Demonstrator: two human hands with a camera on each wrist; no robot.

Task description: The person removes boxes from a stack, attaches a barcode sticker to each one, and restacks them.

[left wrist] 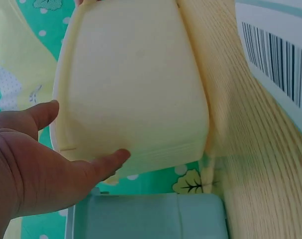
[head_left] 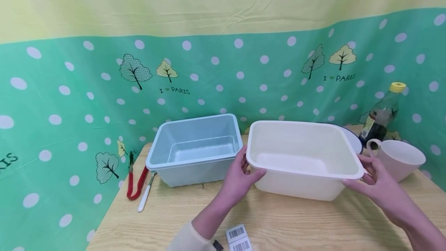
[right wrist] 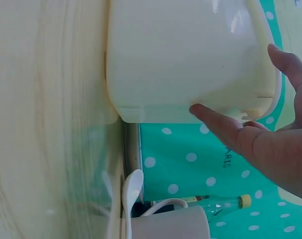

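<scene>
A cream rectangular plastic tub (head_left: 303, 158) stands on the light wooden table (head_left: 278, 220), slightly right of centre in the head view. The person's left hand (head_left: 240, 177) is at the tub's 9 o'clock end, thumb on the rim and fingers under the lip against the wall; the left wrist view shows the same hand (left wrist: 41, 164) with fairly straight fingers spread against the tub's side (left wrist: 131, 89). The right hand (head_left: 374, 181) holds the 3 o'clock end likewise, thumb above the rim and fingers below; in the right wrist view this hand (right wrist: 260, 134) touches the wall (right wrist: 190, 55) just under the lip. Both hands clasp the rim lightly between thumb and fingers. At the tub's 9 o'clock, just beside it, sits a pale blue rectangular plastic tub (head_left: 195, 148). At the cream tub's 3 o'clock stands a cream ceramic mug (head_left: 397, 158), with a yellow-capped glass bottle of dark liquid (head_left: 381, 117) behind it. Red-handled pliers (head_left: 136, 177) lie at the table's 9 o'clock edge. Barcode labels (head_left: 238, 237) lie at 6 o'clock.
</scene>
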